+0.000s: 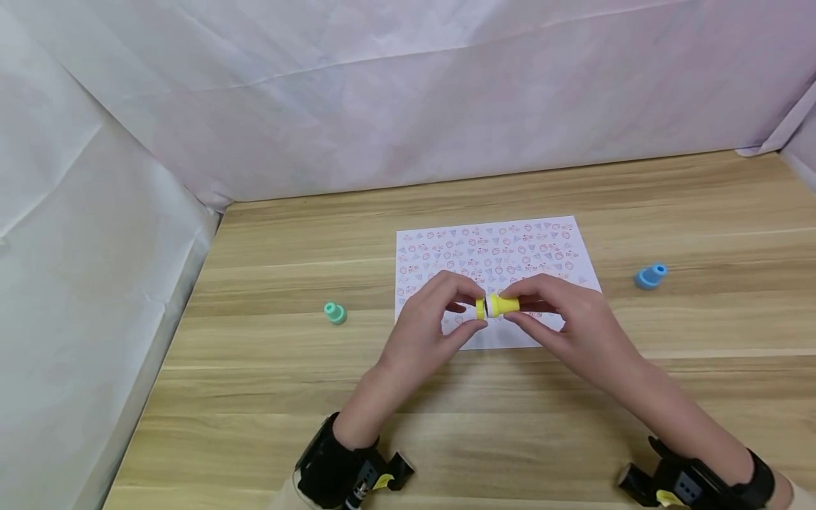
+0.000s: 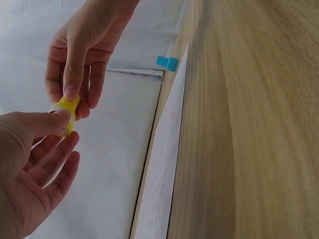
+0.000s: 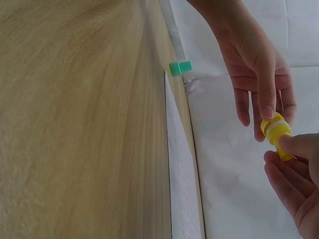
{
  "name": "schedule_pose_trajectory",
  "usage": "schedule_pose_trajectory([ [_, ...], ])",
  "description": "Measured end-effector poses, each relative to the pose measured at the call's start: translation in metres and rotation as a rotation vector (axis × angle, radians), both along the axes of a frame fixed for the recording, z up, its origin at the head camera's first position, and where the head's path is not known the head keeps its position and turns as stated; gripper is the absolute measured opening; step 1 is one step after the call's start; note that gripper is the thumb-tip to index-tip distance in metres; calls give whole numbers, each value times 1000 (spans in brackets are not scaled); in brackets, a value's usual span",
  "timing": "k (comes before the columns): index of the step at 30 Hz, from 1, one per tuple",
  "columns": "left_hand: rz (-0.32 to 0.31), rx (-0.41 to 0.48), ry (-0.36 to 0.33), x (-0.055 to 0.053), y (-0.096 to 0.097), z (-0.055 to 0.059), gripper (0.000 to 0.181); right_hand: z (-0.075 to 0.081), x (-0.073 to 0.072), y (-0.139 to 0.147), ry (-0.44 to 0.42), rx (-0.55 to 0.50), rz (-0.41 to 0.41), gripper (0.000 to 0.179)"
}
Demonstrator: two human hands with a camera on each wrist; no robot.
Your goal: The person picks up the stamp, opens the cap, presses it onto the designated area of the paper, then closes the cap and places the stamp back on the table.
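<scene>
Over the sheet of paper, my left hand [image 1: 428, 319] pinches a small yellow cap [image 1: 480, 309] between thumb and fingertips. From the other side, my right hand [image 1: 574, 315] grips the yellow handle of a small toy stamp [image 1: 506, 304], which lies sideways with its white band towards the cap. The right wrist view shows the cap at the stamp's wide end, slightly tilted, with a dark gap between them. Beneath both hands lies the white paper [image 1: 440, 248], covered in rows of little red and blue printed pictures.
A green stamp [image 1: 334, 313] stands on the wooden table [image 1: 268, 397] left of the paper. On the right side is a blue stamp [image 1: 650, 277]. White cloth [image 1: 319, 127] hangs behind the table's back edge and along its left side.
</scene>
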State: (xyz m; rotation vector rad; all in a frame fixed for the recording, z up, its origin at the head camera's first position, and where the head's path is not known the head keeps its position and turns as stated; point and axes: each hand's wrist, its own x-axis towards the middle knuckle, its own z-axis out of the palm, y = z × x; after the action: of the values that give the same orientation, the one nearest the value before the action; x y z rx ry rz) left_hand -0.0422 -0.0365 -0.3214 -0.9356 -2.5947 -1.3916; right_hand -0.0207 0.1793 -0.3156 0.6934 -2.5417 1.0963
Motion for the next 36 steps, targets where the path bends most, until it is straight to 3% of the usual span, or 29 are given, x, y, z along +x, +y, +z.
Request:
schedule_pose_trajectory([
  [19,-22,27,50,0,4,-1,33,0,1,-1,-5,-15,12,40],
  [29,6,-2,28,2,5,2,36,0,1,-2,4,-17,13,40],
  [36,6,3,54,1,4,0,34,-2,1,-1,0,-9,32,40],
])
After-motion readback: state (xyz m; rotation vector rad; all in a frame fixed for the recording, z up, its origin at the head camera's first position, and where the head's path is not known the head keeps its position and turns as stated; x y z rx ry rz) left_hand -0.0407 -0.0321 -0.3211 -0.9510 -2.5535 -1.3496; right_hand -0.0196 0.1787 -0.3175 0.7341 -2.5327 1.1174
